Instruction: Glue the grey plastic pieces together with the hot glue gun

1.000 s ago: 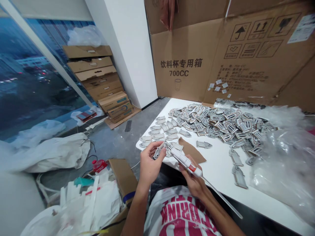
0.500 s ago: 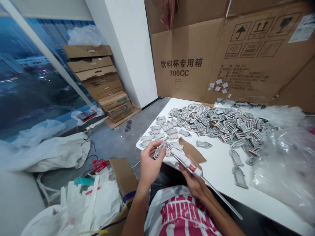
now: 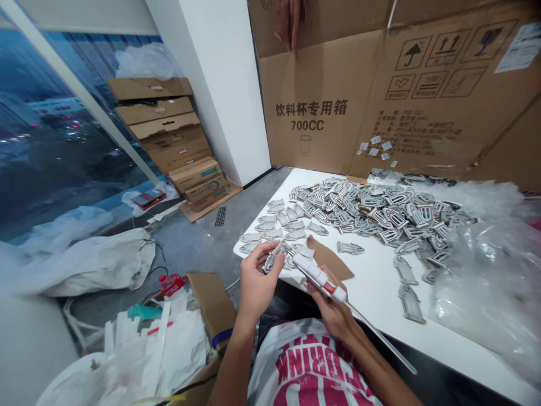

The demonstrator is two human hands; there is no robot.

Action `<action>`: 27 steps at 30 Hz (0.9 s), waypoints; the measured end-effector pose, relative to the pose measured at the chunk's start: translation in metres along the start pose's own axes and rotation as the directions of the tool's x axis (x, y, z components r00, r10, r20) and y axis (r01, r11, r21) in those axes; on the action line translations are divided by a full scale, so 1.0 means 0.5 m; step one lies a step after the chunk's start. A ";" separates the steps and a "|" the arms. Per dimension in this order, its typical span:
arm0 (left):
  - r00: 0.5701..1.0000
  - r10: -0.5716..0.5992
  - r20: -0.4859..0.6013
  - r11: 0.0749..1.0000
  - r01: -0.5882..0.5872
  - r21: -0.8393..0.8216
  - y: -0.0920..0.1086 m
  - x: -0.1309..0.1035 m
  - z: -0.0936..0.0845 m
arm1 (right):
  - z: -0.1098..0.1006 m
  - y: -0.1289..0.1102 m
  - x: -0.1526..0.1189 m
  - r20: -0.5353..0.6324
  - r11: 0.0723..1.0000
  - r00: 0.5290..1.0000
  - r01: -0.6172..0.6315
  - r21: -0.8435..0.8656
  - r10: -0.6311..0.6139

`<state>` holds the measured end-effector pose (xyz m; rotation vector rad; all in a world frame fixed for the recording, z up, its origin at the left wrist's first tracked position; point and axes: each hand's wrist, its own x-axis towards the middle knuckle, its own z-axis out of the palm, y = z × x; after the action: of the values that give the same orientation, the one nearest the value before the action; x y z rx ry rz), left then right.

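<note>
Near the table's front left edge, my left hand (image 3: 261, 279) pinches a small grey plastic piece (image 3: 270, 260) between thumb and fingers. My right hand (image 3: 329, 301) is wrapped round a white glue gun (image 3: 315, 273), whose tip points at that piece, touching or very close to it. A long translucent stick (image 3: 384, 339) sticks out of the gun's back end. Beyond my hands, several flat grey pieces (image 3: 295, 225) lie spread out, beside a brown cardboard scrap (image 3: 327, 260). A big heap of similar grey pieces (image 3: 380, 211) covers the back of the table.
The white table (image 3: 367, 287) has clear plastic bags (image 3: 486, 287) on its right side. A large cardboard box (image 3: 316, 84) stands behind it. At the lower left is an open carton (image 3: 215, 301) beside white scraps. Stacked boxes (image 3: 169, 129) stand near the window.
</note>
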<state>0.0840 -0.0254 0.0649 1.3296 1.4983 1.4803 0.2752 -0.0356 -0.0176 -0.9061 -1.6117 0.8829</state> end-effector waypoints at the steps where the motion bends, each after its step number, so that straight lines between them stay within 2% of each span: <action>1: 1.000 0.002 -0.001 1.000 -0.002 0.001 0.000 0.000 -0.001 | 0.000 0.000 0.000 0.000 1.000 1.000 0.001 0.000 -0.001; 27: 1.000 0.014 0.003 1.000 -0.014 -0.007 -0.004 0.001 -0.002 | -0.001 0.010 -0.002 0.011 1.000 1.000 0.009 -0.012 -0.009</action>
<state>0.0825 -0.0249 0.0633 1.3404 1.4835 1.4898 0.2762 -0.0340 -0.0224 -0.9030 -1.6303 0.8743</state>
